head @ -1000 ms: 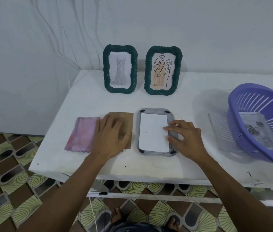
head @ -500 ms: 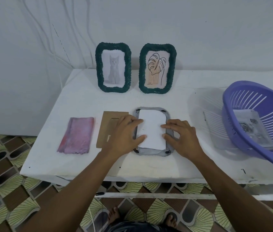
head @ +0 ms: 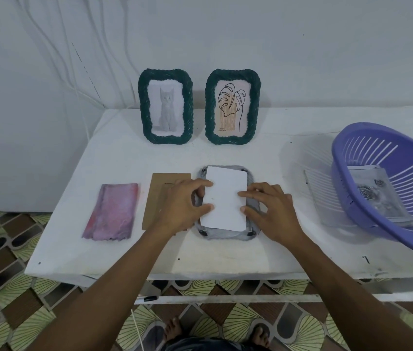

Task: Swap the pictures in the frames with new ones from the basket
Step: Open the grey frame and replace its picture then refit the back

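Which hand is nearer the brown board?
Left. The left hand overlaps the brown board at its right edge; the right hand is past the white card, apart from it.

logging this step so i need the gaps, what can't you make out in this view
Head view only:
White sheet: only a blank side shows; the other faces down.
Grey frame: front hidden, it lies under the sheet.
Pictures in the basket: count unclear, stacked and blurred; basket cut by the right edge.
Left hand: pinching or just pressing the sheet, unclear.
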